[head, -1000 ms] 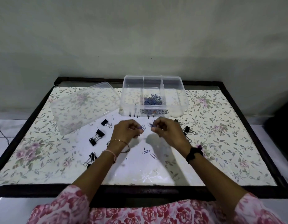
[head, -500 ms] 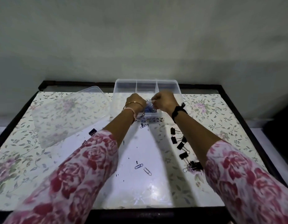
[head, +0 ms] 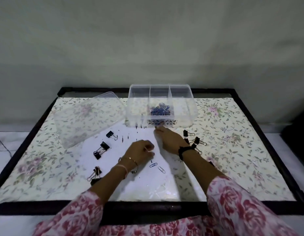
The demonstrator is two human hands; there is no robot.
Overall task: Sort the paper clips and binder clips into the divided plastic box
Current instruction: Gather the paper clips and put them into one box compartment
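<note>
The clear divided plastic box (head: 190, 106) stands at the back of the table. A heap of blue paper clips (head: 160, 109) lies in its middle compartment; the two side compartments look bare. My right hand (head: 168, 138) stretches forward, fingertips down on the table just in front of the box; whether they pinch anything is hidden. My left hand (head: 142, 149) hovers lower with fingers curled in and nothing visible in it. Two loose paper clips (head: 153, 165) lie just below my left hand. Black binder clips lie on the left (head: 101, 149) and on the right (head: 197, 141).
The box's clear lid (head: 90, 116) leans tilted to the left of the box. The floral table cover (head: 233, 150) sits inside a dark raised frame (head: 139, 207). A grey wall rises right behind the table.
Both hands have drawn back from above the box's middle compartment to the table. The right one now touches down in front of the box and the left one sits nearer me.
</note>
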